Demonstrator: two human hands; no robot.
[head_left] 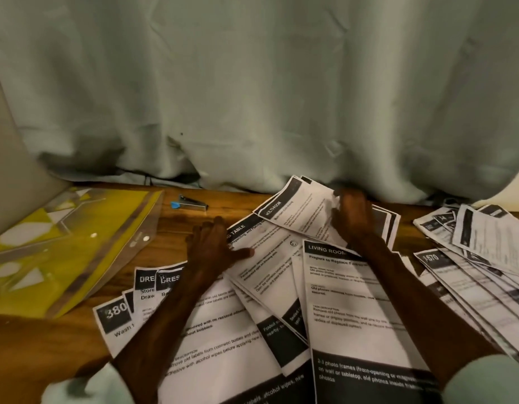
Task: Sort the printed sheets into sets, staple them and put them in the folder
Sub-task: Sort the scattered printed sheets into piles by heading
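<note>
**Sorting in progress: both hands on the loose sheets**

Landmark: the stapler (189, 204), blue-ended, lying flat on the wooden tabletop (170, 234).

- Left hand (214, 246) is resting just nearer the person than the stapler. Its fingers are spread and fairly straight, and its thumb is pressing on the edge of the "TABLE" sheet (267, 258). It is gripping nothing.
- Right hand (354, 217) is lying well right of the stapler, on the "MULTI-ROOM" sheet (299, 208). The fingers are blurred, so I cannot tell whether they are gripping the paper or only pressing it.
- "LIVING ROOM" sheet (354, 301) is lying right of the stapler and nearer the person, overlapping the fanned sheets under both forearms.
- "380" sheet (115, 319) is lying left of the stapler and nearer the person, partly under the "DRES…" sheets (153, 279).
- A second spread of printed sheets (471, 258) is sitting far right of the stapler.
- Yellow clear-plastic folder (115, 211) is lying left of the stapler, apart from it.
- Pale green cloth (252, 97) is hanging beyond the stapler.
</note>
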